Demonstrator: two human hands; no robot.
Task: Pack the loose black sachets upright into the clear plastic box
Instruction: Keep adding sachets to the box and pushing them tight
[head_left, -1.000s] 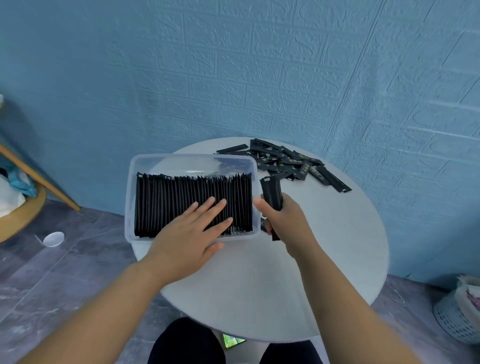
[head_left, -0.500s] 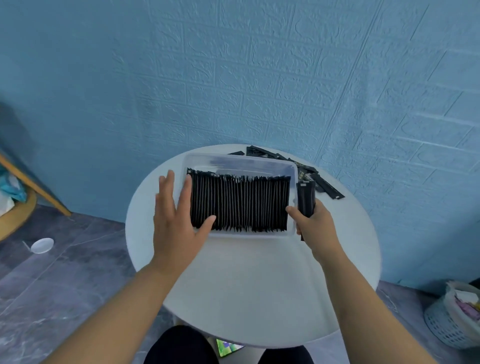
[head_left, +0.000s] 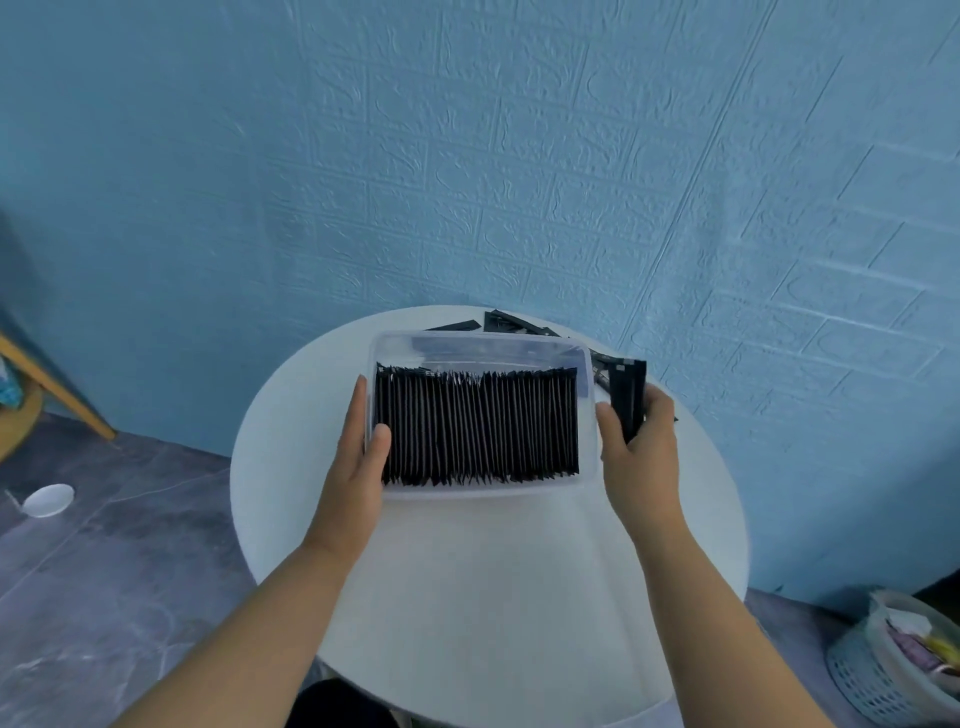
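**Box** (head_left: 480, 345): clear plastic, rectangular, open-topped, with rounded corners. It is set flat, long side across, on the 12 o'clock half of the table (head_left: 493, 571). Its 9 o'clock end wall is pinched by the left hand (head_left: 358, 462), with the thumb laid over the rim.

**Packed sachets** (head_left: 478, 426): slim and black, stood upright and pressed face to face in one row from the 9 o'clock wall almost to the 3 o'clock wall. A bare strip is left along the 12 o'clock wall.

**Bundle** (head_left: 627, 395): a few black sachets, held upright in the right hand (head_left: 641, 452), just outside the box's 3 o'clock wall.

**Loose sachets** (head_left: 504, 319): black, laid flat and overlapped, at 12 to 1 o'clock behind the box and partly hidden by it.
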